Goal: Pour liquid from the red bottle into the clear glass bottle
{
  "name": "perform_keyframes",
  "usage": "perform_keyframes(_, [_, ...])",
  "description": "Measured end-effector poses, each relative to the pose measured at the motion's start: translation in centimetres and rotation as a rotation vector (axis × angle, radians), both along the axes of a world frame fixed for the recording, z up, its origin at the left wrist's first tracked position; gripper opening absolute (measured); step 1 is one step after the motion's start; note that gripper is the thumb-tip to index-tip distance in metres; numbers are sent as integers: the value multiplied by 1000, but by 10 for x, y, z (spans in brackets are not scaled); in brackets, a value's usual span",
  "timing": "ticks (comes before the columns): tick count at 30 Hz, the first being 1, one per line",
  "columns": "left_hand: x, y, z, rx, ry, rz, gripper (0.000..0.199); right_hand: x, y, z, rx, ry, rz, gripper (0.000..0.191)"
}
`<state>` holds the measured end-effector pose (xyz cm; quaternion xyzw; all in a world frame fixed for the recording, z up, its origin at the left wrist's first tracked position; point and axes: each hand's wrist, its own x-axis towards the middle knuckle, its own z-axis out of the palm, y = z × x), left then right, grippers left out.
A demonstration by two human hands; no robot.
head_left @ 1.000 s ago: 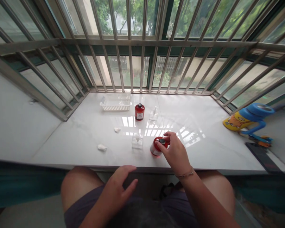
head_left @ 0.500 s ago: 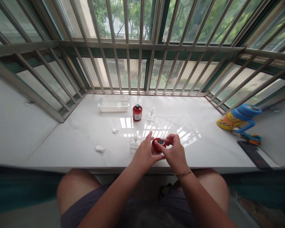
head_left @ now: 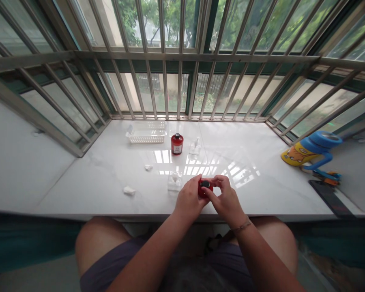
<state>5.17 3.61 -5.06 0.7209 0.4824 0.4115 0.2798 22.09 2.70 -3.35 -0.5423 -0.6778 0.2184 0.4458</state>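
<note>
A small red bottle [head_left: 202, 193] with a black cap [head_left: 205, 183] stands near the front edge of the white counter. My left hand [head_left: 188, 198] is wrapped round the bottle's left side, covering part of it. From the right, my right hand [head_left: 228, 199] pinches at the cap, thumb on its near edge and fingers behind; the exact contact is partly hidden. Left of my hands is a clear square item [head_left: 174, 181], apparently a clear bottle or holder. Farther back, a second red bottle [head_left: 177, 145] with a white label and black cap stands upright beside a clear pump bottle [head_left: 196, 146].
A white perforated basket [head_left: 147, 133] sits at the back left. Two crumpled white pieces, one near [head_left: 129, 190] and one farther [head_left: 149, 167], lie on the left. At the right are a yellow and blue flask [head_left: 307, 150] and a dark phone [head_left: 330, 197]. Metal window bars border the counter.
My left hand has closed in from spread fingers to a grip round the red bottle. My right hand stays at the cap. The view has shifted slightly.
</note>
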Motion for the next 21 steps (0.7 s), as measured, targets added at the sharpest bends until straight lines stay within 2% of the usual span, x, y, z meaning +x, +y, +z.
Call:
perform_keyframes(2, [-1,-1,0,0,-2,-4,78,2,-2,5,23,-33,78,39])
perform_keyframes(5, [-2,-2,0,4,-1,0,79,-1,-2,6,59,-32,54,61])
perform_keyframes(8, [-1,-2,1,-4,3,11,79,3,7,2,10,69,19,86])
perform_keyframes(11, [0,-2,2,-19,9,19,85,19,17,3,-62,134,109,99])
perform_keyframes(13, [0,-1,2,-24,21,21,91,34,20,7,-60,129,113,91])
perform_keyframes(16, [0,-1,1,-18,34,16,95,49,18,14,-18,136,31,71])
perform_keyframes(21, [0,-2,2,-25,22,11,95,35,4,14,-8,134,53,57])
